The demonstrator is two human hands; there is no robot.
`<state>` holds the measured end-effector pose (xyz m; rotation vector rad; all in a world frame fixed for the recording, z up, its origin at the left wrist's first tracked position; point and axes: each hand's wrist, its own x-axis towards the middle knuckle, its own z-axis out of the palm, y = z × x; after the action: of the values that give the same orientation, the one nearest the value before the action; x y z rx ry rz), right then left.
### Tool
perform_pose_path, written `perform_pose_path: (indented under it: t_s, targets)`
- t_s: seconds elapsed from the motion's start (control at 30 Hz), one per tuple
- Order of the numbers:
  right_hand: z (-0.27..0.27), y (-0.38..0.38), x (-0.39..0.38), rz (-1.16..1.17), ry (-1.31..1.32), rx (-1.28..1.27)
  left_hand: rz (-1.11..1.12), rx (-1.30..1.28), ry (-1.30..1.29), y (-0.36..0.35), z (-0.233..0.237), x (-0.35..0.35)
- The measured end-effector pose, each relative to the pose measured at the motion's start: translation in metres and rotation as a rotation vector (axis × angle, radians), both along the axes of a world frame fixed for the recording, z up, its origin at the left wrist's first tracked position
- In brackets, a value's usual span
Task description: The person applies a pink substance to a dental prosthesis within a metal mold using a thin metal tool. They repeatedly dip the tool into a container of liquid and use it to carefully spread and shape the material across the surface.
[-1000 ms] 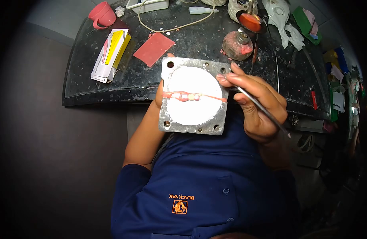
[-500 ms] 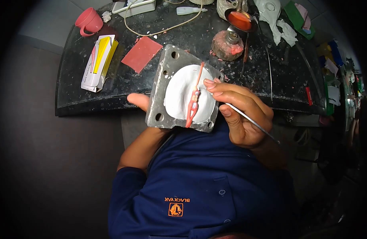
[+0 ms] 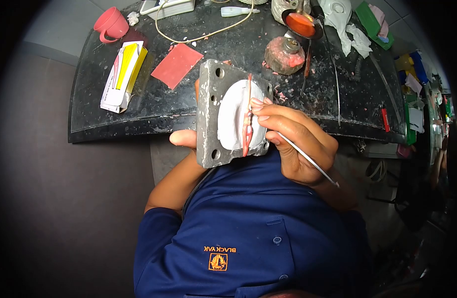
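Observation:
A grey metal plate (image 3: 208, 119) with round holes, tilted up in front of my chest, frames a white plaster disc (image 3: 231, 121). Across the disc runs a raised strip of pink wax (image 3: 247, 141) with small pale pieces in its middle. My left hand (image 3: 184, 138) holds the plate from behind; its thumb shows at the left edge and most of its fingers are hidden. In my right hand (image 3: 300, 141) is a thin metal tool (image 3: 308, 158), pinched between thumb and fingers. Its fingertips are at the wax strip, and they cover the tool's working end.
On the black table (image 3: 179, 111) are a pink wax sheet (image 3: 177, 65), an open box (image 3: 123, 77), a pink cup (image 3: 111, 24), a burner (image 3: 284, 55), a pan of red wax (image 3: 301, 24) and a knife (image 3: 306, 67). A cord (image 3: 208, 36) curves near the back.
The plate has turned more edge-on and shifted slightly right, so the disc looks narrower. My left thumb moved right and down with it. My right hand stays beside the wax strip with the tool.

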<state>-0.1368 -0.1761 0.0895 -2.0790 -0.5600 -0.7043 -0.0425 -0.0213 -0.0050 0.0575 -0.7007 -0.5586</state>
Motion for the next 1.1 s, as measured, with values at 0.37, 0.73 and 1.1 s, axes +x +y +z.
perform_pose_path:
  t_s: [0.37, 0.73, 1.1]
  targets:
    - [-0.0010, -0.0001, 0.0003, -0.009, -0.018, 0.009, 0.020, -0.009, -0.059, -0.0005, -0.0023, 0.0016]
    - [-0.0042, 0.0019, -0.0001, -0.013, -0.044, 0.011, 0.024, -0.042, -0.102, -0.0024, -0.0045, 0.0045]
    - [-0.0031, 0.0034, -0.0035, -0.002, -0.008, 0.015, -0.004, -0.019, -0.072, -0.0009, -0.0011, 0.0052]
